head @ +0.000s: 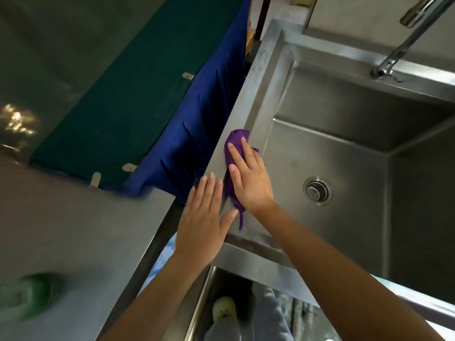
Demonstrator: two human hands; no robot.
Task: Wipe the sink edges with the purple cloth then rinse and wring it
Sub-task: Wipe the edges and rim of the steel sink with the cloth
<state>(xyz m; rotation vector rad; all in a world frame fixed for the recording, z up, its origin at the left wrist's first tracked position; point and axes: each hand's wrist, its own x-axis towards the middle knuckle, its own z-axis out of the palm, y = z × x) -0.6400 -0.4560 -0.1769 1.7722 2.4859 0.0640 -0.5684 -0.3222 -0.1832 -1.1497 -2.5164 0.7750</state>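
Observation:
A stainless steel sink [261,77] fills the right of the head view, with a round drain [318,190] in its basin. The purple cloth [236,140] lies bunched on the sink's left rim. My right hand [248,175] presses flat on top of the cloth, fingers pointing away from me. My left hand [205,215] rests flat on the same rim just beside it, fingers together, thumb near the cloth's trailing end, holding nothing.
A chrome faucet [403,45] rises at the back right of the sink. A steel counter [81,222] lies to the left with a blurred green object [32,295] on it. Blue fabric [197,134] and green fabric [128,99] hang behind the gap.

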